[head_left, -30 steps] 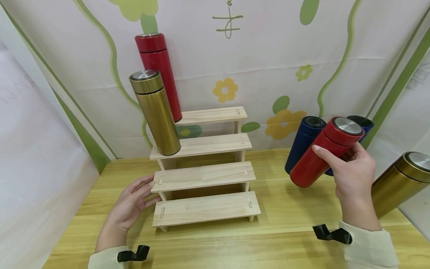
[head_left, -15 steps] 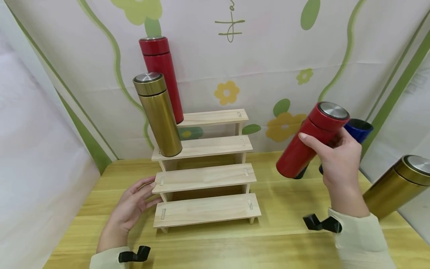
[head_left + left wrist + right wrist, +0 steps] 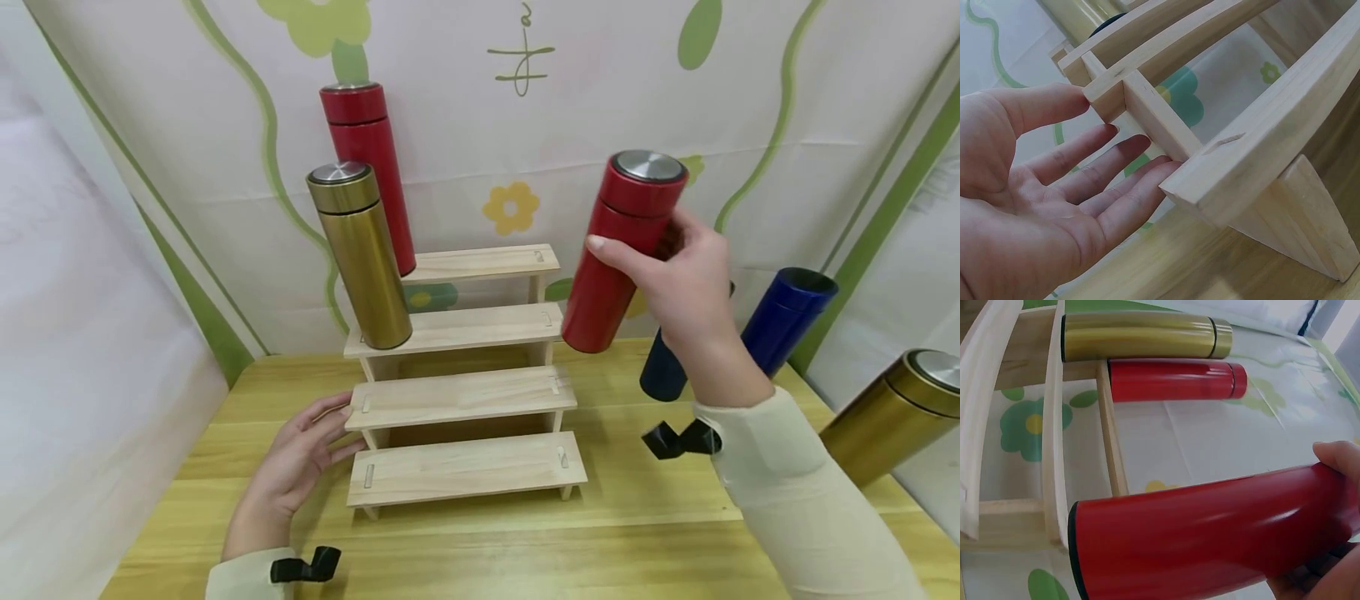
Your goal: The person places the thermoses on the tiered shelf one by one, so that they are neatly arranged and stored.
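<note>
My right hand grips a red thermos with a steel lid top. It is held up, slightly tilted, at the right end of the upper steps of a wooden stepped stand. My left hand is at the stand's left side. In the left wrist view its thumb and fingertips touch the step ends, fingers loosely extended. On the stand, a second red thermos stands at the left of the top step. Below it, a gold thermos stands at the left of the second step.
Right of the stand are a dark blue thermos, partly behind my right hand, and a bright blue one. Another gold thermos stands at the right edge. A floral cloth hangs behind the wooden table.
My right hand has carried the red thermos up and left, from beside the blue thermoses to the stand's right end, and it is more upright. My left hand stays at the stand.
</note>
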The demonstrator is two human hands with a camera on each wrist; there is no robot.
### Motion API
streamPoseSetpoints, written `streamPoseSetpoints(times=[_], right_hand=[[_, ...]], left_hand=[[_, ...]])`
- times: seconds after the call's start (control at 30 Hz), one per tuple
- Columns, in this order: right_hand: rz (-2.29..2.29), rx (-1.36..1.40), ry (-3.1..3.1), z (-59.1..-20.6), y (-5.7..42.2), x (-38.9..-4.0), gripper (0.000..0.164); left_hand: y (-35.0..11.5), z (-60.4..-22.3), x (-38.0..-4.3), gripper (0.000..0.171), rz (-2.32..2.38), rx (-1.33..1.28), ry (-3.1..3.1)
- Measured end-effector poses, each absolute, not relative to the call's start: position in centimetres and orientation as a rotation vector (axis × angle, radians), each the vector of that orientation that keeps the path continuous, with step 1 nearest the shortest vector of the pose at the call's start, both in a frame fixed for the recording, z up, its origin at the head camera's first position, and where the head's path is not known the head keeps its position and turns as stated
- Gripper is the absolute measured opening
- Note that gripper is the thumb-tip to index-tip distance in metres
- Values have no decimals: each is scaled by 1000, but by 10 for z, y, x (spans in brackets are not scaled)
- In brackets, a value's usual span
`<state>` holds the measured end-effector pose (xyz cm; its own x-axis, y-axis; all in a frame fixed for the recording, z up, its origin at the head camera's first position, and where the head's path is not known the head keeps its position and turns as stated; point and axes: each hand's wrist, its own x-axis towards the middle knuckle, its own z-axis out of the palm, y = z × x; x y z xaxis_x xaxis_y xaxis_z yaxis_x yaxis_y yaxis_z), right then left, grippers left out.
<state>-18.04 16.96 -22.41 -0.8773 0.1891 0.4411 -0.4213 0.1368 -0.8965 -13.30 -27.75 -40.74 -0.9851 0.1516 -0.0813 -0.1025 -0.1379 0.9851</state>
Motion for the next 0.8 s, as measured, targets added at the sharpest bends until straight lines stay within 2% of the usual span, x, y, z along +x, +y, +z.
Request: streamPoseSetpoints(times=[0.43, 0.8], right_hand=[[1839, 262, -2137, -187, 127, -220, 60], [1858, 286, -2109, -155, 98, -247, 58]], left_hand=[[-275, -406, -133, 27, 2243, 43, 1970], [-273, -405, -132, 33, 2246, 19, 1982]])
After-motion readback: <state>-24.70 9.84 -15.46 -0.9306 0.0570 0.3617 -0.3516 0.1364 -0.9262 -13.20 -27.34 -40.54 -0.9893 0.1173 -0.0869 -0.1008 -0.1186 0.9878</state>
